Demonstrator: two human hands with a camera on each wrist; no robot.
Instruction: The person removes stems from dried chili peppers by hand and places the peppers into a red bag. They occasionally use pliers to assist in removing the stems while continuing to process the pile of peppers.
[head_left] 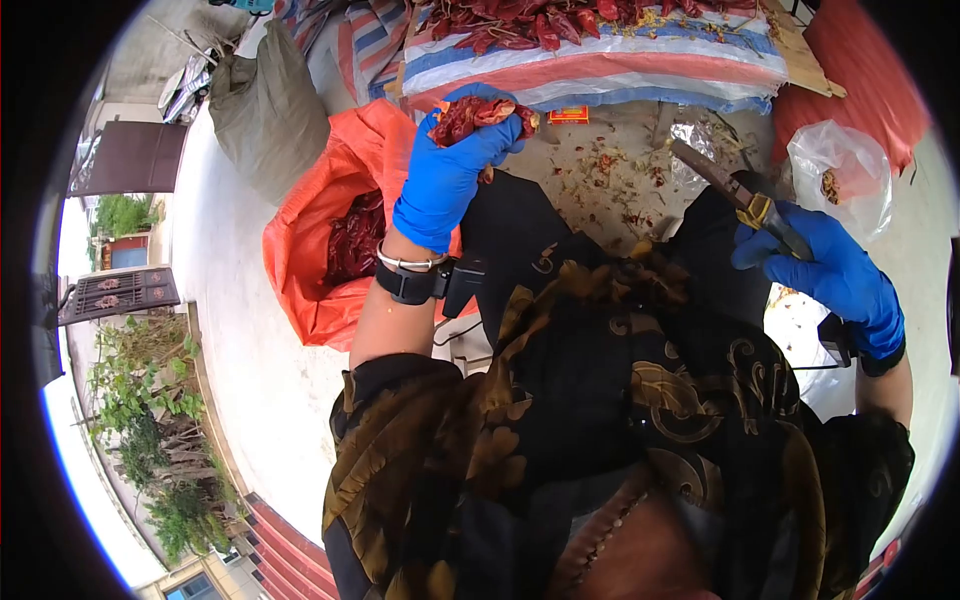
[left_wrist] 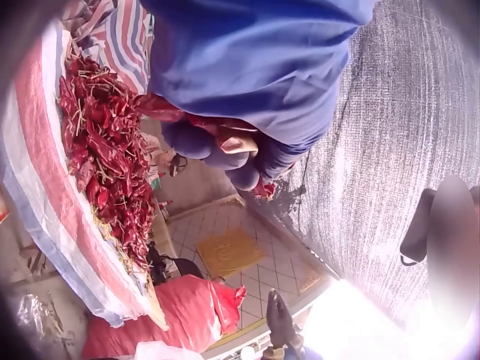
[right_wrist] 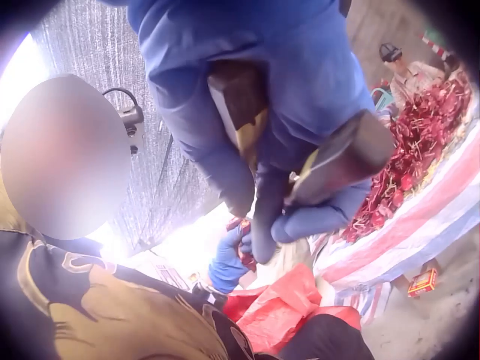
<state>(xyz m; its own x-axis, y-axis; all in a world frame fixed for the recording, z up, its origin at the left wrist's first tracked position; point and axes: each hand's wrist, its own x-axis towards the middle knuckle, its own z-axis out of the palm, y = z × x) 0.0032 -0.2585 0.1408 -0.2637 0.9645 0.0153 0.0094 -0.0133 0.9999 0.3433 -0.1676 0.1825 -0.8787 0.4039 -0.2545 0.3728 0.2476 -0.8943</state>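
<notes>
My left hand (head_left: 440,185), in a blue glove, is raised beside the orange sack and grips a small bunch of dried red chilies (head_left: 472,118). In the left wrist view the glove hides most of the bunch; pieces of chili (left_wrist: 238,142) poke out between the fingers. Off to the right, my right hand (head_left: 832,262), also blue-gloved, holds a pair of shears (head_left: 722,182) with a yellow part at the pivot. Their dark handles (right_wrist: 351,154) show between the curled fingers in the right wrist view. The blades point forward and left, well apart from the bunch.
Many dried chilies (head_left: 560,22) lie heaped on a striped sheet (head_left: 600,75) ahead. At left stands an open orange sack (head_left: 300,250) with chilies inside. A clear plastic bag (head_left: 845,170) and a red sack (head_left: 860,70) are at right. Scraps (head_left: 620,185) litter the floor.
</notes>
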